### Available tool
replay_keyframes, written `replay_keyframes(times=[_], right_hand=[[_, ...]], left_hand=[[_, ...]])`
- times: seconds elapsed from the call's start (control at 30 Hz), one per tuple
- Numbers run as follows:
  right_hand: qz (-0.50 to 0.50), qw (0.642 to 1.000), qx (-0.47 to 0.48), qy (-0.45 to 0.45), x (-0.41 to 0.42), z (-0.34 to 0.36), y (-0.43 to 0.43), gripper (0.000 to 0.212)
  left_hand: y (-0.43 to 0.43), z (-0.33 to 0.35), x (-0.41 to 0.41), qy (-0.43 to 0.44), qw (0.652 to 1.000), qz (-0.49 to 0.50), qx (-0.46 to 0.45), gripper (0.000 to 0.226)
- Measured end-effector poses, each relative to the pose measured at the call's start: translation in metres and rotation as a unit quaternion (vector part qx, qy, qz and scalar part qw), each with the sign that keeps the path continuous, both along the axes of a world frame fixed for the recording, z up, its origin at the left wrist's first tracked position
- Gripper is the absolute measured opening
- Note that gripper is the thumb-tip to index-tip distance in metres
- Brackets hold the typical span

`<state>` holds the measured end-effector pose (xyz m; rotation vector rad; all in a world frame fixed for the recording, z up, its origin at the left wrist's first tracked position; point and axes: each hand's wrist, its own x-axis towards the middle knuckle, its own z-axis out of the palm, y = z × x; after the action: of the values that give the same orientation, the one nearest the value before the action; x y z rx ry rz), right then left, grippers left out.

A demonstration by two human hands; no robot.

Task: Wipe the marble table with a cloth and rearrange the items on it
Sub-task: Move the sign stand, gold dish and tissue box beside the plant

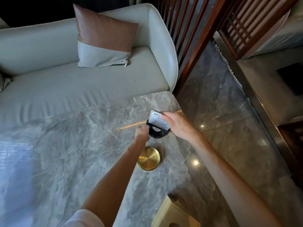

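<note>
On the grey marble table (68,145), near its far right corner, stands a round black holder (158,133). A white printed card (157,119) is tilted over the holder's slot. My right hand (177,123) grips the card's right edge from above. My left hand (142,132) is closed on the holder's left rim. A round brass dish (148,158) lies flat on the marble just nearer me, below my left forearm. No cloth is in view.
A pale grey sofa (73,82) with a brown and grey cushion (105,38) runs along the table's far side. A cream tissue box (173,215) sits at the near right edge. Dark wooden slats (188,30) and glossy floor (221,104) lie to the right.
</note>
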<state>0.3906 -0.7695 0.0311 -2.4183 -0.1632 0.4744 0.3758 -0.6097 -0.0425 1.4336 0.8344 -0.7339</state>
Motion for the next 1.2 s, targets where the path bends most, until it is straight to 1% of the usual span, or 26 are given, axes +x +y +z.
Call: replay_keyframes(times=[0.03, 0.1, 0.13, 0.17, 0.2, 0.23, 0.3, 0.37, 0.43, 0.5, 0.6, 0.67, 0.77, 0.83, 0.9, 1.0, 1.07, 1.1, 1.13, 1.17, 1.2], right_hand=[[-0.001, 1.000, -0.001, 0.008, 0.001, 0.002, 0.000, 0.032], [0.008, 1.000, -0.010, 0.019, 0.003, 0.010, 0.001, 0.030], [0.013, 1.000, -0.022, 0.017, 0.004, 0.015, 0.003, 0.030], [0.015, 0.999, -0.038, 0.004, 0.004, 0.021, 0.005, 0.030], [0.016, 0.998, -0.056, -0.019, 0.002, 0.027, 0.008, 0.030], [0.016, 0.996, -0.073, -0.053, 0.001, 0.035, 0.013, 0.031], [0.016, 0.990, -0.074, -0.122, -0.003, 0.056, 0.024, 0.036], [0.006, 0.989, -0.016, -0.147, -0.008, 0.083, 0.036, 0.044], [-0.006, 0.990, 0.044, -0.132, -0.014, 0.110, 0.052, 0.047], [-0.004, 0.989, 0.068, -0.128, -0.022, 0.133, 0.069, 0.044], [0.009, 0.987, 0.105, -0.118, -0.043, 0.165, 0.106, 0.042], [0.026, 0.985, 0.124, -0.120, -0.061, 0.183, 0.133, 0.042], [0.053, 0.980, 0.128, -0.139, -0.097, 0.214, 0.176, 0.048], [0.075, 0.980, 0.125, -0.139, -0.130, 0.236, 0.208, 0.050], [0.082, 0.979, 0.135, -0.131, -0.165, 0.252, 0.237, 0.043], [0.074, 0.973, 0.178, -0.127, -0.207, 0.259, 0.280, 0.036], [0.037, 0.965, 0.238, -0.106, -0.233, 0.252, 0.305, 0.034], [0.014, 0.959, 0.272, -0.085, -0.246, 0.245, 0.317, 0.035], [-0.009, 0.952, 0.299, -0.063, -0.259, 0.236, 0.329, 0.035], [-0.025, 0.948, 0.314, -0.047, -0.272, 0.228, 0.340, 0.033], [-0.029, 0.947, 0.316, -0.040, -0.284, 0.220, 0.351, 0.027]], left_hand=[[0.000, -0.003, 0.000, -0.004, 1.000, 0.007, -0.024, 0.020], [0.000, 0.001, -0.001, 0.017, 0.997, 0.030, -0.071, 0.014], [0.002, 0.004, -0.003, 0.025, 0.994, 0.040, -0.095, 0.016], [0.004, 0.006, -0.006, 0.023, 0.992, 0.043, -0.119, 0.024], [0.006, 0.011, -0.009, 0.011, 0.991, 0.039, -0.124, 0.033], [0.010, 0.016, -0.014, -0.016, 0.993, 0.034, -0.111, 0.040], [0.023, 0.029, -0.027, -0.081, 0.992, 0.058, -0.078, 0.047], [0.041, 0.041, -0.041, -0.120, 0.984, 0.093, -0.091, 0.042], [0.062, 0.058, -0.057, -0.152, 0.971, 0.125, -0.134, 0.035], [0.087, 0.078, -0.075, -0.182, 0.958, 0.147, -0.167, 0.036], [0.124, 0.113, -0.111, -0.217, 0.941, 0.180, -0.187, 0.036], [0.151, 0.133, -0.138, -0.226, 0.932, 0.203, -0.197, 0.033], [0.187, 0.160, -0.185, -0.225, 0.918, 0.239, -0.223, 0.025], [0.213, 0.179, -0.220, -0.216, 0.915, 0.243, -0.239, 0.033], [0.240, 0.196, -0.259, -0.210, 0.913, 0.232, -0.261, 0.038], [0.281, 0.211, -0.322, -0.229, 0.899, 0.225, -0.299, 0.034], [0.306, 0.214, -0.357, -0.237, 0.891, 0.227, -0.312, 0.030], [0.318, 0.213, -0.374, -0.231, 0.892, 0.231, -0.312, 0.030], [0.329, 0.214, -0.389, -0.223, 0.902, 0.220, -0.298, 0.031], [0.340, 0.214, -0.404, -0.219, 0.921, 0.189, -0.262, 0.031], [0.350, 0.215, -0.418, -0.224, 0.943, 0.139, -0.201, 0.032]])
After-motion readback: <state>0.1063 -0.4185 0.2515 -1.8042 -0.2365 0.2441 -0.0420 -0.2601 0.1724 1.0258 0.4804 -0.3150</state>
